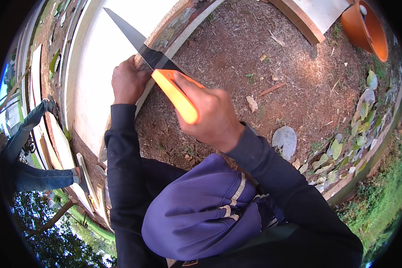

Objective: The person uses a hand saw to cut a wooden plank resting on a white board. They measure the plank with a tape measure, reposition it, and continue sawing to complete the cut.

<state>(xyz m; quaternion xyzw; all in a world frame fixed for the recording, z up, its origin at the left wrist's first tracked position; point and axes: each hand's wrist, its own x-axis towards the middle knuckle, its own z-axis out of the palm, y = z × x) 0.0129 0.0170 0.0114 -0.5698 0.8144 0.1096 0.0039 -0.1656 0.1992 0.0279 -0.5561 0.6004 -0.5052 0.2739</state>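
You are holding the orange-handled handsaw (162,79) with right-hand fingers (187,85) closed, left-hand fingers (128,69) gripping the plank's (172,31) edge.

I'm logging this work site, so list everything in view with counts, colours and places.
Handsaw: 1, grey blade, orange handle, across the timber
Timber: 1, brownish, under the blade
Panels: 2, white, upper left and upper right
Open container: 1, orange, upper right
Leaves: many, green and grey, right
Planks: several, pale, left
Other person: 1, blue trousers, far left
Soil: brown, centre
Grass: green, lower right
Tree foliage: green, lower left
Cloth: purple, bottom centre
Hands: 2, black sleeves; left hand against the timber, right hand on the handle
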